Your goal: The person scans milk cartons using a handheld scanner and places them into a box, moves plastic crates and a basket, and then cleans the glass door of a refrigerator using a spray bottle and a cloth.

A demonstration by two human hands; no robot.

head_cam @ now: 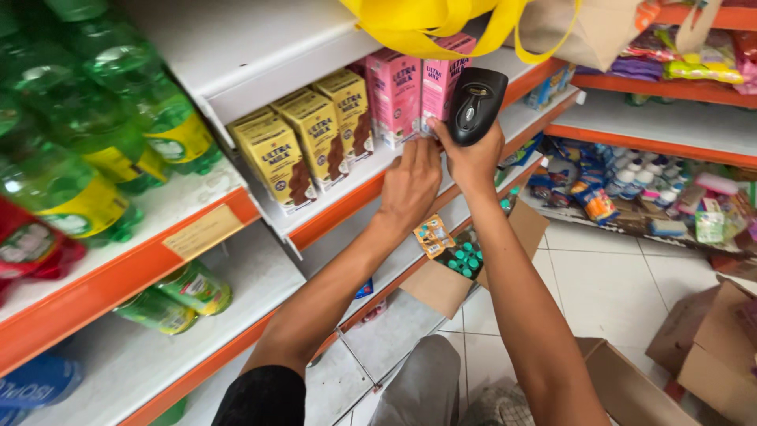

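Fingers of the left hand (410,183) curl against the bottom edge of the pink milk cartons (414,87) at upper centre of the frame, touching them rather than gripping. Just to its right, the right hand (471,162) is closed around a black barcode scanner (475,105), head pointing up at the same cartons. These stand upright on the white shelf (371,170), directly above both hands. Yellow cartons (303,142) line up to their left.
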